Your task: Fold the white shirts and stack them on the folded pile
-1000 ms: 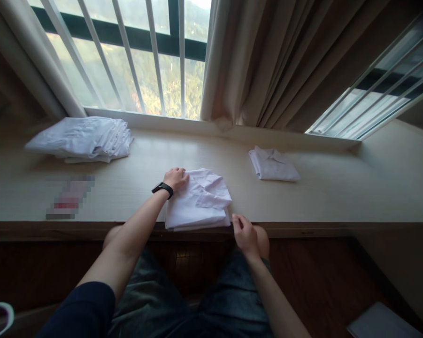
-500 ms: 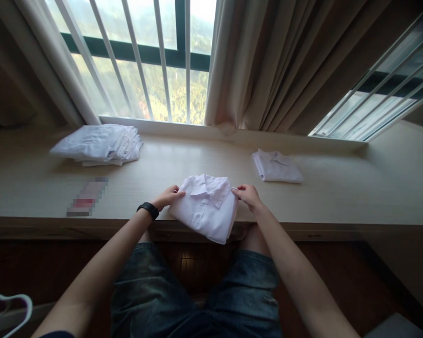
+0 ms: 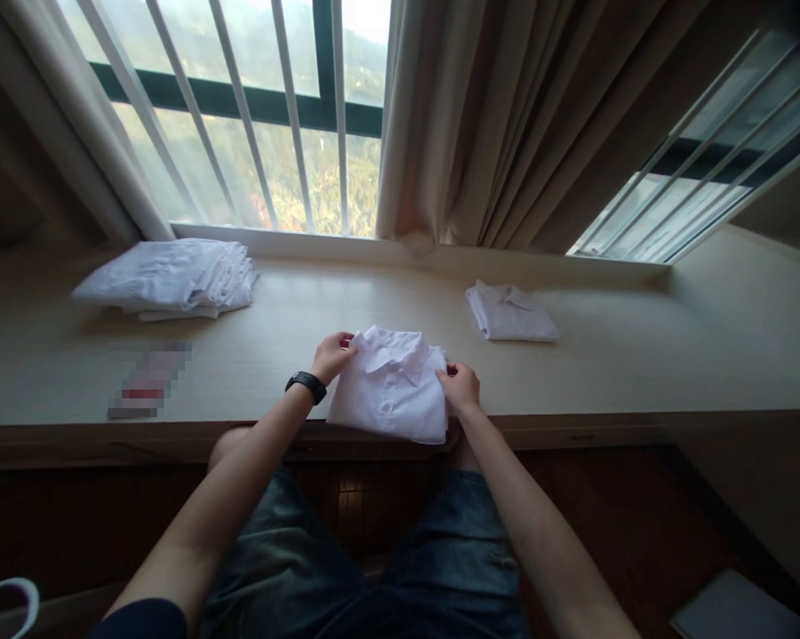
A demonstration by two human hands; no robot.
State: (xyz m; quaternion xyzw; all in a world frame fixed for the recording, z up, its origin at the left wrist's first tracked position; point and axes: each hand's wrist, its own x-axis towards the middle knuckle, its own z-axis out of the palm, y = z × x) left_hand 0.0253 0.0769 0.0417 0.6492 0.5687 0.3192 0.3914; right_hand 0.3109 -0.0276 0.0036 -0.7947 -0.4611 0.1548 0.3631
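A folded white shirt (image 3: 392,390), collar facing up and away from me, lies at the front edge of the desk with its lower end over the edge. My left hand (image 3: 335,355), a black band on the wrist, pinches the shirt's upper left side near the collar. At the right side, my right hand (image 3: 460,385) grips the shirt between thumb and fingers. Beyond it to the right rests a second folded white shirt (image 3: 514,315), apart from both hands.
A pile of white shirts (image 3: 166,277) lies on the desk (image 3: 293,302) at the left, with a blurred-out flat object (image 3: 150,380) before it. Behind stand barred windows and a curtain (image 3: 432,133). A white curved object (image 3: 19,599) shows at the lower left.
The held shirt has turned a little and now lies straighter to the desk edge. My left hand has moved up and right along it, my right hand slightly down. The view has shifted slightly.
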